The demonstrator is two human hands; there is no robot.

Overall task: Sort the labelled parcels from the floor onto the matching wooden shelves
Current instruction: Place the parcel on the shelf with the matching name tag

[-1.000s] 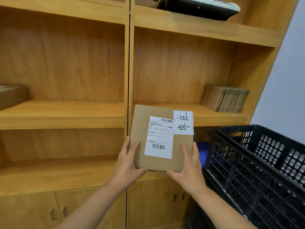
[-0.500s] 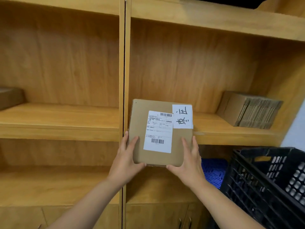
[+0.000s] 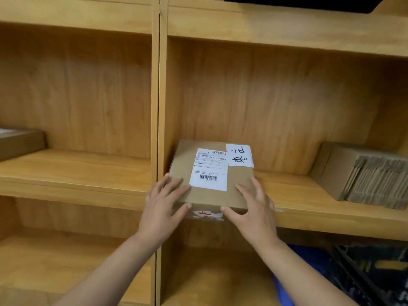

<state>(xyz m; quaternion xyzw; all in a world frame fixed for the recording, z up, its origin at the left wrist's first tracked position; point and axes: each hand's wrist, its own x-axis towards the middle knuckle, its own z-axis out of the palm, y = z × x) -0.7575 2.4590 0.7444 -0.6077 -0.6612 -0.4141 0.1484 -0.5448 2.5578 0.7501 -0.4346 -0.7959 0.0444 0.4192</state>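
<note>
Left hand: left hand (image 3: 162,208) rests on the near left corner of the parcel (image 3: 210,176); fingers straight and slightly spread across the top face, thumb hooked against the near front edge.
Right hand: right hand (image 3: 254,209) mirrors it at the near right corner; fingers stretched out flat along the top and right edge, thumb pressed to the front edge.
Grip: both hands hold the box between flat fingers on top and thumbs at the front; whether any finger reaches underneath cannot be told.
Parcel: flat brown cardboard box, lying on the middle shelf (image 3: 309,202) of the right-hand bay, tight against the upright post (image 3: 160,107) that divides the two bays; its near edge juts slightly past the shelf's front lip, where a scrap of white and red tape shows below.
Labels: white shipping label (image 3: 209,170) with barcodes on the top face; smaller white handwritten slip (image 3: 239,156) at the far right corner.
Same shelf, further right: bundle of flattened cardboard (image 3: 362,173), well apart from the parcel.
Left bay: another brown box (image 3: 21,143) at the far left edge of the matching shelf level, partly cut off.
Lower right: black plastic crate (image 3: 371,274) beside something blue (image 3: 309,261), blurred.
</note>
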